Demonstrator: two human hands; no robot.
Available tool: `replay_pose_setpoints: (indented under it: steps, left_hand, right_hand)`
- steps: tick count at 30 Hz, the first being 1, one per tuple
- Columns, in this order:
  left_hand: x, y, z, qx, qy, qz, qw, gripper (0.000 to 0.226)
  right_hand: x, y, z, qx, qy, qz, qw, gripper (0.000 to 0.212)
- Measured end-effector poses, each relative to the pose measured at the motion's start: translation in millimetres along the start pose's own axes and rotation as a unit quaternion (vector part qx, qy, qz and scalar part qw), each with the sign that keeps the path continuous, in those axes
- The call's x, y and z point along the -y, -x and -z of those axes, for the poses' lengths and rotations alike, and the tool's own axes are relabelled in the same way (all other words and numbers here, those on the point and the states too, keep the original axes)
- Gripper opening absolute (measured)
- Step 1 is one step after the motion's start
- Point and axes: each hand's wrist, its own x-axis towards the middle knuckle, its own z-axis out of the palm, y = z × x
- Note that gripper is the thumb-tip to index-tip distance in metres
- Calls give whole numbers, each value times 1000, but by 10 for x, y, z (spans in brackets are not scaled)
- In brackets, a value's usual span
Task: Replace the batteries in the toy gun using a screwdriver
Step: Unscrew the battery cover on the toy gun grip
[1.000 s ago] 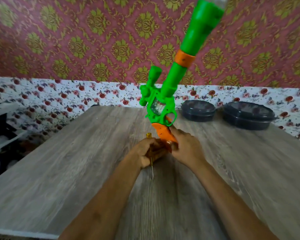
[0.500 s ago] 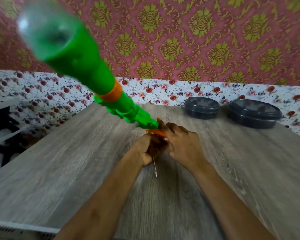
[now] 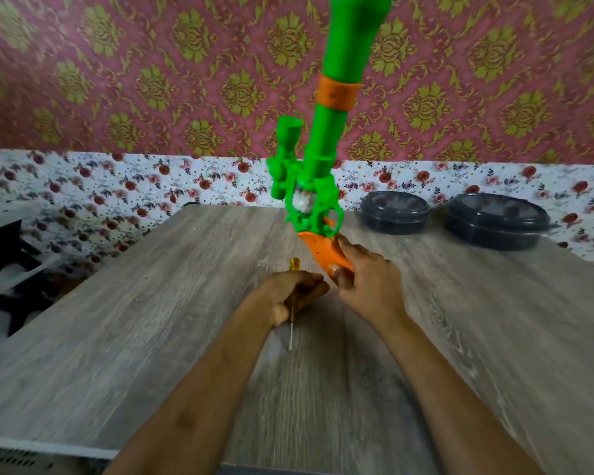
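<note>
Your right hand (image 3: 367, 286) grips the toy gun (image 3: 318, 186) upright, probably exposing its grip; left hand (image 3: 294, 291) fingers curl round the screwdriver (image 3: 291, 323).

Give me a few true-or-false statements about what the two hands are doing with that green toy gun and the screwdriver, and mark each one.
1. The right hand holds the toy gun by its orange grip. True.
2. The toy gun lies flat on the table. False: it stands upright in the hand, barrel pointing up.
3. The left hand grips the screwdriver. True.
4. The screwdriver's tip is in the toy gun. False: the tip points back toward the person, apart from the gun.
5. Two dark containers stand at the table's far side. True.
</note>
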Motion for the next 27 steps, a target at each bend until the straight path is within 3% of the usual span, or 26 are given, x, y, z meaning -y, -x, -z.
replay_pose_setpoints:
  steps: [2, 3, 5, 6, 9, 12, 14, 16, 22, 27]
  left_hand:
    - [-49, -47, 36, -13, -153, -17, 988, 13]
    - [-107, -72, 67, -19, -289, -39, 956, 8]
    - [-248, -84, 76, -20, -551, -67, 831, 29]
    - [-327, -67, 53, -21, -632, -64, 772, 31]
    - [-497, -51, -56, -59, -766, -54, 638, 15]
    - [-519, -175, -63, -92, -817, -80, 564, 19]
    - [-503, -265, -39, -121, -831, -100, 534, 32]
    - [-515, -354, -7, -161, -826, -126, 526, 28]
    - [-577, -541, 101, -206, -784, -203, 549, 18]
    - [-355, -514, 191, -222, -797, -255, 501, 14]
  right_hand:
    - [-68, 10, 1, 4, -66, -49, 997, 56]
    - [-90, 17, 10, 3, -101, -72, 992, 55]
    - [-154, 17, 8, -2, -162, -109, 981, 53]
    - [-183, 11, -3, 0, -186, -123, 975, 52]
    - [-231, 1, -37, 12, -265, -151, 952, 51]
    - [-216, 6, -73, 26, -338, -173, 925, 40]
    - [-204, 8, -97, 35, -369, -179, 911, 33]
    - [-193, 9, -121, 48, -390, -187, 900, 30]
    - [-232, -14, -226, 67, -406, -201, 889, 37]
    - [-268, -45, -265, 80, -393, -203, 893, 37]
